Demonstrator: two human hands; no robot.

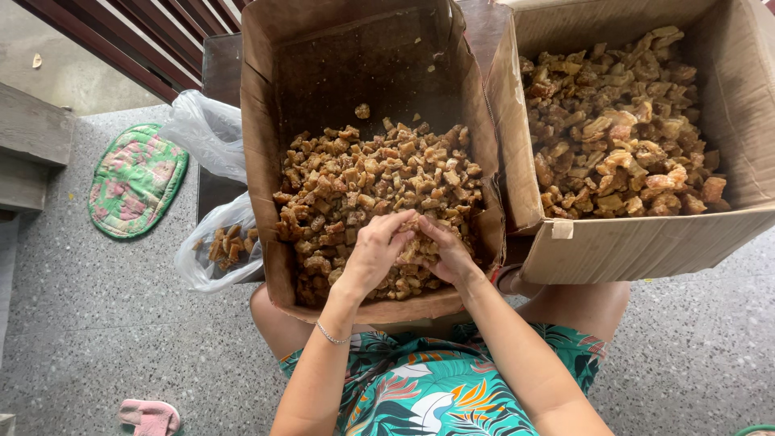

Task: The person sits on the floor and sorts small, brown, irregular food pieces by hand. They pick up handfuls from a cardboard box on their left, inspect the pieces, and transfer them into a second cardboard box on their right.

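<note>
Both hands, left hand (pixel 378 252) and right hand (pixel 446 252), sort centre box (pixel 266 161); fingers pinch brown chunks (pixel 363 173); bagging seems next.

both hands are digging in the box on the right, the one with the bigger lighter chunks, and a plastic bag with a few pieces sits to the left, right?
Not quite. In the head view, the left hand and right hand are in the left-hand box of small brown pieces, not the right-hand box of bigger, lighter chunks. The plastic bag with a few pieces does sit to the left.
</note>
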